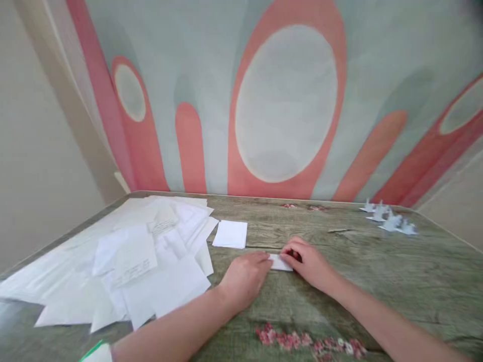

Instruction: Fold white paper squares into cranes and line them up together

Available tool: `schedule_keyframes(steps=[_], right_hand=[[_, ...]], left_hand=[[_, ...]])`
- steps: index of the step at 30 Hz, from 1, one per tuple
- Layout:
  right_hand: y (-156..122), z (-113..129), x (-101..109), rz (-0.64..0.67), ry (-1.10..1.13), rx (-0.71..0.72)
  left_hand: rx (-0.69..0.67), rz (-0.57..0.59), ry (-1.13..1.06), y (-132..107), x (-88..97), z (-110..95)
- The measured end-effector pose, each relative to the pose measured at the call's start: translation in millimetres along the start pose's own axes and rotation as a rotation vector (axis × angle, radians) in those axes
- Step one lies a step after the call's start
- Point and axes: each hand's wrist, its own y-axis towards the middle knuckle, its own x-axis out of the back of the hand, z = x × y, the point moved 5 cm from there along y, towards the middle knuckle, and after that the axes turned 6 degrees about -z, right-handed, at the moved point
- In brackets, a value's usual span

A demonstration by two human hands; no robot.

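While a loose heap of sheets waits left and folded figures stand far right, the left hand and right hand press a small, partly folded paper flat, mid-table.

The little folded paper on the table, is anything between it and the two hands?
No. Both hands already touch the small folded paper: the left hand presses its left end, the right hand its right end. The single white sheet and the paper pile lie apart from it.
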Motion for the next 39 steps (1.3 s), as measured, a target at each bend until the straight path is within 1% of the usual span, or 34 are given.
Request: schedule_keyframes(steps=[9,16,25,33,39], right_hand=[[2.8,3.1,-0.6,-0.008,-0.02,-0.024],[0.3,6.8,-4.4,0.025,0.007,-0.038],[1.9,5.6,-5.0,0.051,0.035,-0.057],[2.0,4.0,-6.2,0.046,0.045,-0.062],[2.1,8.2,-4.5,0.045,0.021,-0.056]], left_hand=[[-0.011,-0.08,0.009,-1.2,4.6,0.3],[-0.007,-0.138,-0.019,1.8,9.9,-0.3],[0.007,-0.159,-0.038,1.1,8.5,1.7],[0.038,-0.144,-0.057,1.2,6.3,4.3],[0.042,-0.13,-0.082,1.8,7.1,4.6]])
